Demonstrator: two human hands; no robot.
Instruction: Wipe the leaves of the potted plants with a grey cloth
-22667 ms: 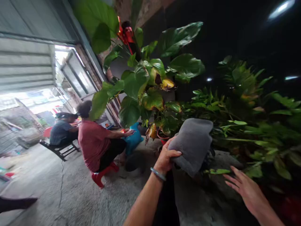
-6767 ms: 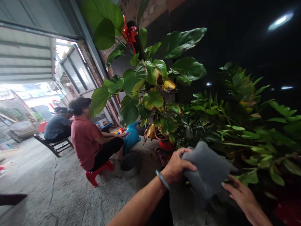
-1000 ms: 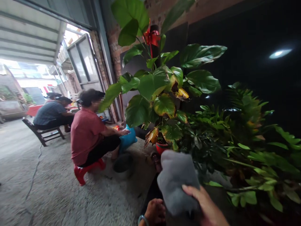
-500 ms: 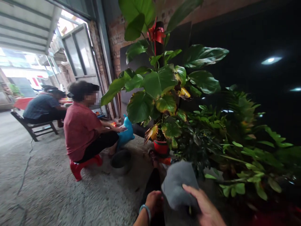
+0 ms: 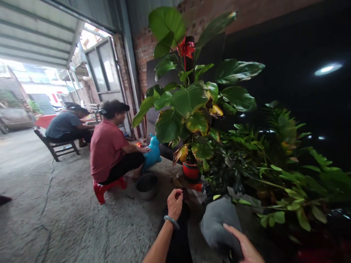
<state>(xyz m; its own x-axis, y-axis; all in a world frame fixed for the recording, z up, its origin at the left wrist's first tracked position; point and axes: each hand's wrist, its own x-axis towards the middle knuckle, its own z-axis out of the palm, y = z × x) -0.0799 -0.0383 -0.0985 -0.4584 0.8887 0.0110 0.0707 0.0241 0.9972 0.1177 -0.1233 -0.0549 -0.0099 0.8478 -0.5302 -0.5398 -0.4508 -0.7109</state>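
My right hand (image 5: 242, 246) at the bottom edge grips a grey cloth (image 5: 219, 223), bunched up in front of a low leafy plant (image 5: 246, 164). My left hand (image 5: 174, 202), with a pale bangle on the wrist, is loosely curled to the left of the cloth and apart from it; nothing shows in its fingers. A tall large-leaved plant (image 5: 189, 102) with a red ribbon stands in a red pot (image 5: 190, 170) just beyond both hands.
A person in a red shirt (image 5: 108, 149) sits on a red stool (image 5: 102, 188) beside a blue toy (image 5: 152, 155) and a dark bowl (image 5: 146, 184). Another person (image 5: 64, 126) sits on a wooden chair further back. Rough concrete floor (image 5: 68, 219) lies to the left.
My left hand has come off the cloth and risen to its left. My right hand has lowered the cloth toward the bottom right. The view has shifted slightly.
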